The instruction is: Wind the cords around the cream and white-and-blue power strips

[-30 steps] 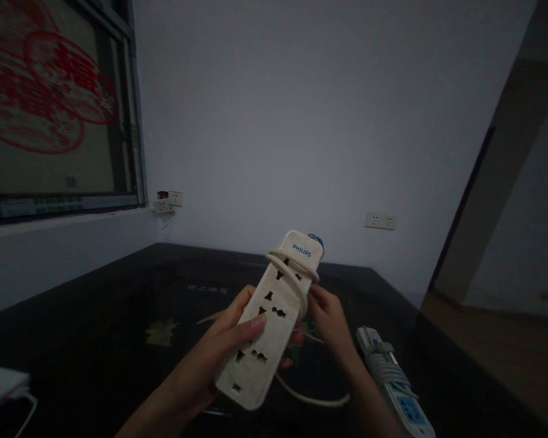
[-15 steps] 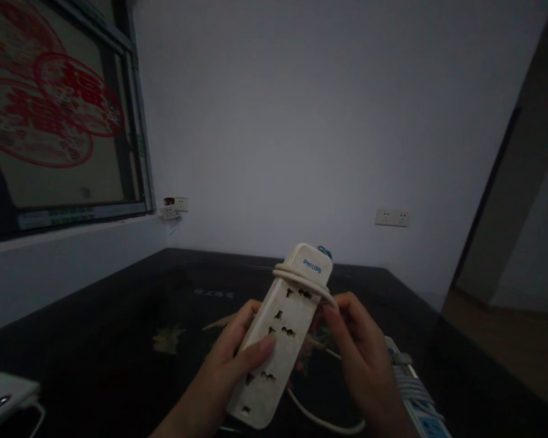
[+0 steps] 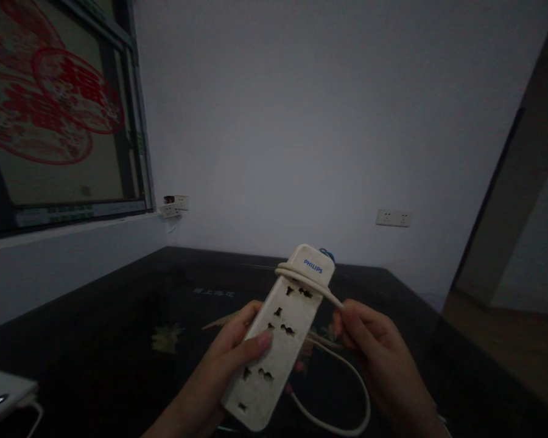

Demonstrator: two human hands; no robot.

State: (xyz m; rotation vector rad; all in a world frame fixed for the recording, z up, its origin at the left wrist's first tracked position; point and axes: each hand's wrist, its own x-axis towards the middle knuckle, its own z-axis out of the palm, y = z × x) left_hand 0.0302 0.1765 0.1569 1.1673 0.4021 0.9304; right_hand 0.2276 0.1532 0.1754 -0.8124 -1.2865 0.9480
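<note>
A cream power strip (image 3: 278, 337) with several sockets and blue lettering near its far end is held up over the dark table (image 3: 119, 316). My left hand (image 3: 231, 353) grips its body from the left, thumb across the front. Its cream cord (image 3: 310, 283) is looped around the far end. My right hand (image 3: 374, 347) pinches that cord just to the right of the strip, and a slack loop of cord (image 3: 347, 420) hangs below.
A white device with a cable (image 3: 2, 395) lies at the table's left edge. Wall sockets (image 3: 393, 218) sit on the far wall, more sockets (image 3: 173, 205) by the window (image 3: 50, 109). A doorway opens at right.
My right hand has moved right and outward, pulling the cord away from the strip. The second power strip at lower right is now hidden or out of view.
</note>
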